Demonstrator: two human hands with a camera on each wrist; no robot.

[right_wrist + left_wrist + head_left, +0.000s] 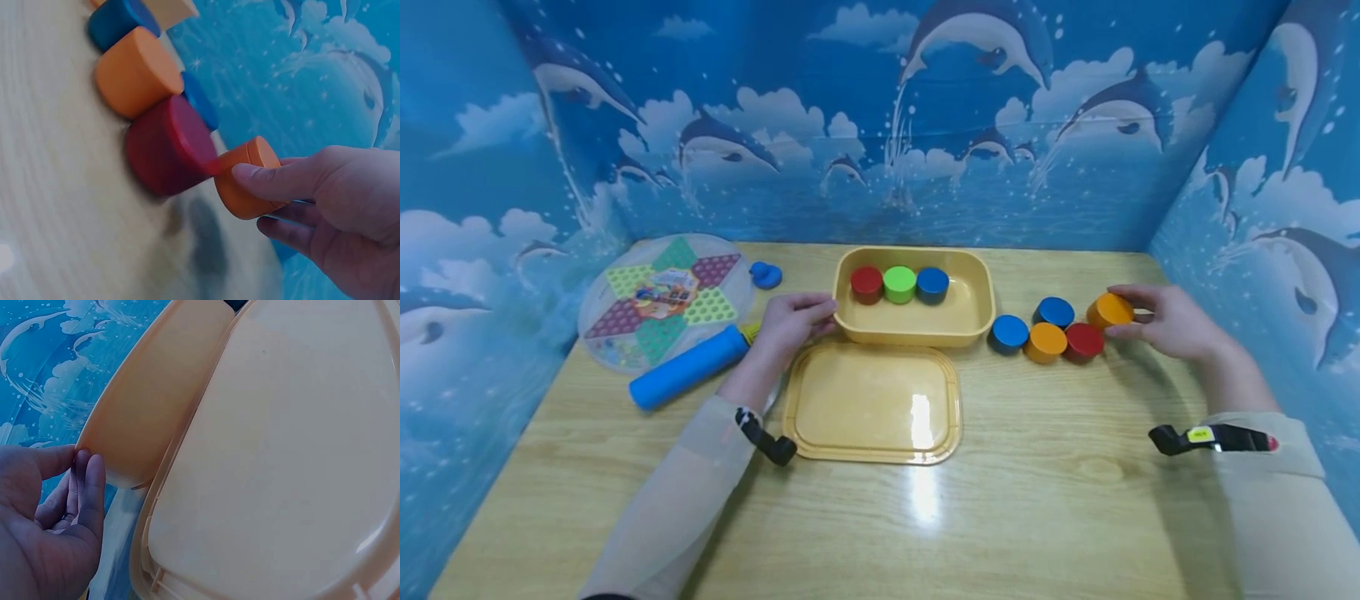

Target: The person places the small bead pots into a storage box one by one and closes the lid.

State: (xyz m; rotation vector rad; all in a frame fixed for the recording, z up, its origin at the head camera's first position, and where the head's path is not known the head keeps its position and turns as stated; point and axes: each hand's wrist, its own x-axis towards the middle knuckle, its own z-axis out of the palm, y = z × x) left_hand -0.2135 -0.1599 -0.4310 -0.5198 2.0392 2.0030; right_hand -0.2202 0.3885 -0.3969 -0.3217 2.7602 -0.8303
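Note:
Between thumb and fingers, my right hand holds an orange round container, raised off the table beside a red one. A second orange container and two blue ones stand grouped to its left. My left hand pinches the left rim of a yellow rectangular box. Inside that box stand a red container, a light green container and a blue container in a row along the left and middle.
The yellow lid lies flat in front of the box. Left of my left hand are a blue tube with a yellow end, a round star-patterned game board and a small blue duck. Dolphin-print cloth walls the table's back and sides.

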